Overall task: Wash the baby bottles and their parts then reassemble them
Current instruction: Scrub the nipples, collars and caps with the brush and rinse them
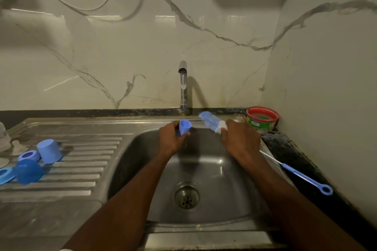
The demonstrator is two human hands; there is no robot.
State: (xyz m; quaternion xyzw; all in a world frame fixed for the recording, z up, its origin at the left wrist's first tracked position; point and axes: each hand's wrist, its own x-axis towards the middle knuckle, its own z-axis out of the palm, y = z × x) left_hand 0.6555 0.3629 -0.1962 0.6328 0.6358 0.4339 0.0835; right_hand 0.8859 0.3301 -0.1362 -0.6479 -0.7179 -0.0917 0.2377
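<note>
Head view: a small blue cap [184,126] is held in the left hand [171,138], the fingers closed around it, with its open end tilted up under a thin stream of water from the tap [183,85]. A bottle brush [212,123] is gripped in the right hand [240,138], the fingers wrapped tightly just below the bristles; the bristle head is pointed up and left toward the cap but is kept apart from it, and the long blue handle is seen trailing behind the wrist over the dark counter. Both hands are held over the back of the steel sink [204,169]. On the draining board [81,169] to the left, several blue caps and rings [34,161] are laid together, with clear bottle parts [6,140] at the far left edge. A red-rimmed tub [262,118] is seen in the right corner.
</note>
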